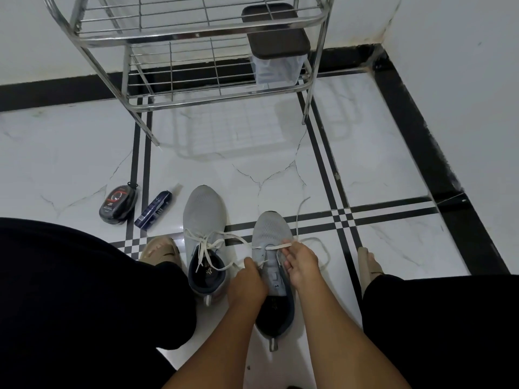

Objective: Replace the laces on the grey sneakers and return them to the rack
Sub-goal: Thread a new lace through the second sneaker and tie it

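Two grey sneakers stand on the tiled floor between my knees. The left sneaker point(202, 217) has a white lace point(206, 244) tied loosely across its eyelets. The right sneaker point(271, 234) carries a white lace point(314, 242) through its lowest eyelets, and the loose end loops out on the floor to the right. My left hand point(247, 279) pinches the lace at the sneaker's left eyelets. My right hand point(300, 262) pinches the lace at the right eyelets. The metal shoe rack point(196, 32) stands ahead against the wall.
A black shoe-polish tin point(118, 204) and a dark blue tube point(153, 210) lie on the floor to the left. A plastic box with a dark lid point(276, 43) sits on the rack's lower shelf. Beige sandals point(160, 251) are on my feet beside the sneakers.
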Action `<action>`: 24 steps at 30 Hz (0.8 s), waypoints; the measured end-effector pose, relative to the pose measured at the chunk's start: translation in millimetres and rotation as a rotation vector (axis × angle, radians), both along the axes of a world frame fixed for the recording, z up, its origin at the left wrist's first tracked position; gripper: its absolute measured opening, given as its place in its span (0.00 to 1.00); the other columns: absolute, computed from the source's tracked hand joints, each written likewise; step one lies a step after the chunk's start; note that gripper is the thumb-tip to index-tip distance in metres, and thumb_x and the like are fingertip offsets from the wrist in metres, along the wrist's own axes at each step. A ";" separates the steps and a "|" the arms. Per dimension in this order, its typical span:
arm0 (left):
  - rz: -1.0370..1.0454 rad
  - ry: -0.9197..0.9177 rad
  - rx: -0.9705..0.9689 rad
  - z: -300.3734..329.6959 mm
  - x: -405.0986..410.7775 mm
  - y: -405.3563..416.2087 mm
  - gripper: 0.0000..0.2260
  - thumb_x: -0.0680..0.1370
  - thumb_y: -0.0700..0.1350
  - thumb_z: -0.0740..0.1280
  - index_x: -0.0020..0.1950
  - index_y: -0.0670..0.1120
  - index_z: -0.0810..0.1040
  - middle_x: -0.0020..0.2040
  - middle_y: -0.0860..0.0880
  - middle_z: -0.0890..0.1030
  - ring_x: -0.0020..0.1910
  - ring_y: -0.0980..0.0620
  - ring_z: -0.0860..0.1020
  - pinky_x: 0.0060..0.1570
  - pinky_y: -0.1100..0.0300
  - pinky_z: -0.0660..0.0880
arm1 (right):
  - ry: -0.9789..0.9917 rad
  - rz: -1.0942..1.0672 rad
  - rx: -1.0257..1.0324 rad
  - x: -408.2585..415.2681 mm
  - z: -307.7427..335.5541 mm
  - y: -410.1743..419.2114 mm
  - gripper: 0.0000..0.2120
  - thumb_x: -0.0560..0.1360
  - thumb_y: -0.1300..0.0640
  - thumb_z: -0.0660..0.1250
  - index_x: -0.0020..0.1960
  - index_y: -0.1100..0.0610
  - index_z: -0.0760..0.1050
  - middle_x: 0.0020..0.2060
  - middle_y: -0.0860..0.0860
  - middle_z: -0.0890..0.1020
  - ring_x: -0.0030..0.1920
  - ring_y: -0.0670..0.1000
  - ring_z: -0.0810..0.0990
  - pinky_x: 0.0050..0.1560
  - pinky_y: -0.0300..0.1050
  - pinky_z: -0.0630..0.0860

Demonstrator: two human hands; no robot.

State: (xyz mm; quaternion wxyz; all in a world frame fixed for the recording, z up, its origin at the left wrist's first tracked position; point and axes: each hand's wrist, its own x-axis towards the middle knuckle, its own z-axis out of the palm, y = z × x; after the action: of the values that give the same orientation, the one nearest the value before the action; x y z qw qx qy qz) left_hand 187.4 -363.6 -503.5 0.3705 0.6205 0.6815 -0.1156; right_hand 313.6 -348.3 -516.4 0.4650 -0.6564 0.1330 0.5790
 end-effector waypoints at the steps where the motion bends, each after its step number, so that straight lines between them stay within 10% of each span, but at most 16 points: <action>1: 0.032 0.009 0.002 1.9 2.2 0.7 0.15 0.79 0.55 0.57 0.58 0.45 0.65 0.57 0.44 0.77 0.55 0.42 0.77 0.46 0.53 0.72 | 0.005 0.012 0.010 1.1 0.6 -0.1 0.10 0.81 0.58 0.59 0.54 0.59 0.79 0.53 0.51 0.82 0.50 0.47 0.81 0.38 0.40 0.67; 7: 0.081 -0.091 0.390 27.3 24.9 30.1 0.08 0.80 0.45 0.57 0.55 0.45 0.72 0.55 0.45 0.75 0.54 0.44 0.74 0.47 0.53 0.70 | -0.117 0.034 0.121 6.6 29.8 9.8 0.05 0.79 0.58 0.64 0.46 0.55 0.78 0.48 0.51 0.83 0.44 0.47 0.79 0.37 0.40 0.68; 13: 0.163 -0.727 0.062 48.4 47.7 53.6 0.10 0.83 0.46 0.56 0.59 0.50 0.76 0.48 0.56 0.78 0.47 0.61 0.75 0.43 0.66 0.69 | -0.296 0.024 0.288 12.1 83.6 20.3 0.04 0.77 0.59 0.68 0.50 0.57 0.79 0.45 0.51 0.84 0.43 0.44 0.81 0.41 0.35 0.73; 18: 0.347 -0.639 0.143 34.0 39.6 49.7 0.11 0.81 0.48 0.61 0.41 0.52 0.78 0.40 0.52 0.78 0.42 0.52 0.75 0.38 0.61 0.69 | -0.339 -0.113 0.325 38.1 109.8 12.6 0.04 0.76 0.60 0.68 0.47 0.54 0.80 0.44 0.49 0.86 0.45 0.45 0.80 0.44 0.39 0.69; 24: 0.525 -0.256 0.212 18.3 19.6 50.0 0.12 0.80 0.46 0.57 0.48 0.47 0.80 0.53 0.41 0.81 0.53 0.41 0.77 0.46 0.55 0.68 | -0.351 -0.252 0.364 52.2 139.0 -3.3 0.02 0.76 0.57 0.69 0.46 0.53 0.81 0.42 0.47 0.86 0.40 0.43 0.77 0.43 0.40 0.70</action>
State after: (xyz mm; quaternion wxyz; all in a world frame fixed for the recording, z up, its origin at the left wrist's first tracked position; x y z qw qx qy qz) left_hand 206.9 -313.6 -485.2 0.4038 0.4678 0.7745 0.1350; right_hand 365.8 -351.5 -377.5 0.6594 -0.6305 0.0247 0.4087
